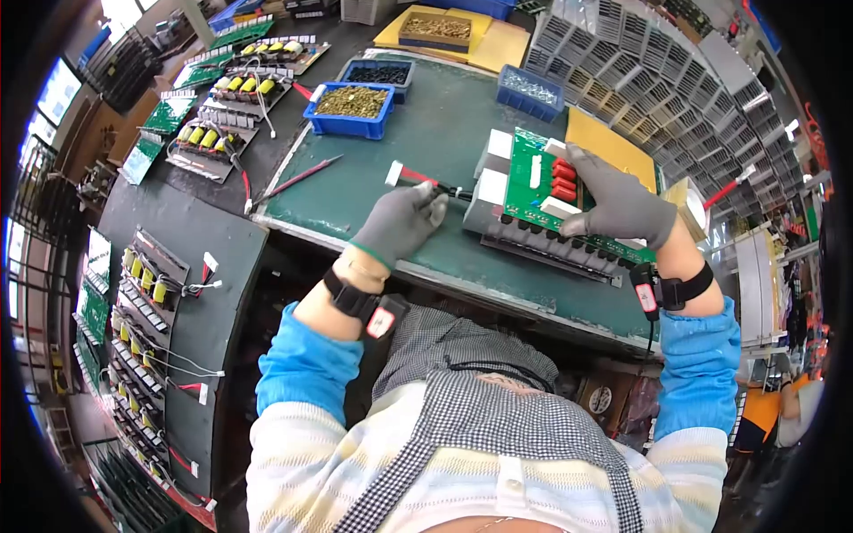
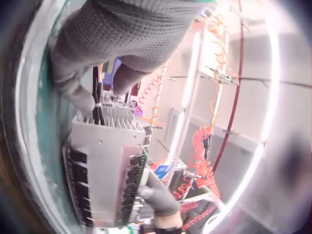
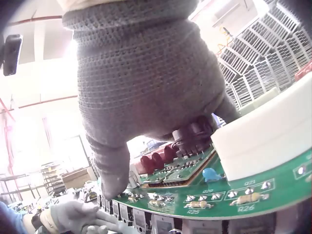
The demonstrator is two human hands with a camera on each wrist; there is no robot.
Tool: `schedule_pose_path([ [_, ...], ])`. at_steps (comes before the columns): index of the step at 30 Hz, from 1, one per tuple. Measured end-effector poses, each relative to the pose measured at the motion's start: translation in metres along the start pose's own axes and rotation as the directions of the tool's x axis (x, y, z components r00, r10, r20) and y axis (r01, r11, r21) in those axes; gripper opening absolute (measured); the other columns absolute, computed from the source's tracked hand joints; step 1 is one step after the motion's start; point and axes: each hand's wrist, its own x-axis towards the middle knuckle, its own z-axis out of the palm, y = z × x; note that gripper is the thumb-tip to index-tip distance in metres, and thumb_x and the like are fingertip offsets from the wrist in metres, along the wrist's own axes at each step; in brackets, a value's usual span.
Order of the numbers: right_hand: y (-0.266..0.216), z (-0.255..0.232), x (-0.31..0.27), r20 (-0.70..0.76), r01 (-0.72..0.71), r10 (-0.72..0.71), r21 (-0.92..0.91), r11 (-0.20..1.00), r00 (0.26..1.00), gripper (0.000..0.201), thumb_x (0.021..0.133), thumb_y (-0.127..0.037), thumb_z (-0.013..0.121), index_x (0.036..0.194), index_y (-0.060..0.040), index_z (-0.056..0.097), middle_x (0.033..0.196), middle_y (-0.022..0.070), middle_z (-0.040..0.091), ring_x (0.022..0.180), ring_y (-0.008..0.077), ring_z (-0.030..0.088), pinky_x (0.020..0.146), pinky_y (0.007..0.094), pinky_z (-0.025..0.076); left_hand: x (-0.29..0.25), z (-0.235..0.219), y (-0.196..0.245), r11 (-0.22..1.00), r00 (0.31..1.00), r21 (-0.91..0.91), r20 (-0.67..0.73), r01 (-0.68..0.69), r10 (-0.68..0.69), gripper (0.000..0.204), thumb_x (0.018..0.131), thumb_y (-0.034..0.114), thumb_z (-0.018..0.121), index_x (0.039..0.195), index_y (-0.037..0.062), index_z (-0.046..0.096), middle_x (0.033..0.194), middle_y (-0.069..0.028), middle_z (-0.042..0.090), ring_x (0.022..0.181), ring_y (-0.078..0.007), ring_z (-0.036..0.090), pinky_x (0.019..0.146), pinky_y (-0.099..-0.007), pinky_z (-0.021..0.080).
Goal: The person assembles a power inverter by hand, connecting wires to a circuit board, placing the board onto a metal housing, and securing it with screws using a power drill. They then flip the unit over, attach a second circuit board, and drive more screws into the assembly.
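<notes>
My gloved left hand (image 1: pixel 400 224) pinches a cable of red and black wires (image 1: pixel 418 177) just behind its white connector (image 1: pixel 394 174). This cable comes from the left end of a grey finned heatsink (image 2: pixel 105 161) lying on the green bench mat. On top of the heatsink sits a green circuit board (image 1: pixel 522 191) with red capacitors (image 1: pixel 563 180) and white blocks. Across that board my gloved right hand (image 1: pixel 625 202) grips, thumb at the near edge and fingers at the far side. In the right wrist view the same hand (image 3: pixel 146 83) straddles the board's parts.
Blue bins with brass-coloured pieces (image 1: pixel 352 103), black pieces (image 1: pixel 378 73) and clear or silvery pieces (image 1: pixel 530 92) stand along the back. A red pen-like tool (image 1: pixel 298 180) lies left of my left hand. Several finished-looking board assemblies (image 1: pixel 142 293) line the left table. Grey racks (image 1: pixel 657 89) are stacked at back right.
</notes>
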Motion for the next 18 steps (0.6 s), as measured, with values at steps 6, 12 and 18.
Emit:
schedule_pose_path([
  [6,0.000,-0.002,0.002,-0.006,0.045,-0.045,0.003,0.999,0.999,0.109,0.067,-0.049,0.077,0.145,0.0026,0.021,0.143,0.0294,0.034,0.130,0.0409,0.039,0.107,0.0402,0.035,0.048,0.009,0.004,0.815,0.927,-0.560,-0.207,0.150,-0.313,0.019,0.097,0.014,0.053,0.098,-0.0043,0.055,0.088,-0.0075,0.060,0.070,-0.0139,0.060,0.068,-0.0210,0.055],
  [12,0.005,-0.001,0.002,-0.050,0.083,-0.082,0.011,0.997,0.995,0.106,0.067,-0.050,0.076,0.144,0.0016,0.024,0.139,0.0294,0.038,0.127,0.0424,0.042,0.105,0.0409,0.037,0.053,0.035,0.033,0.960,0.956,-0.270,-0.292,-0.069,-0.013,0.018,0.095,0.012,0.056,0.105,-0.0022,0.058,0.091,-0.0069,0.064,0.068,-0.0072,0.055,0.064,-0.0194,0.049],
  [18,0.005,0.005,0.002,-0.076,0.104,-0.100,0.058,0.993,0.992,0.103,0.067,-0.044,0.079,0.143,0.0013,0.027,0.138,0.0278,0.041,0.125,0.0412,0.044,0.105,0.0417,0.038,0.069,0.020,0.026,0.999,0.995,-0.039,-0.095,0.031,-0.035,0.031,0.094,0.017,0.058,0.117,-0.0040,0.055,0.094,-0.0045,0.063,0.068,-0.0056,0.051,0.064,-0.0204,0.044],
])
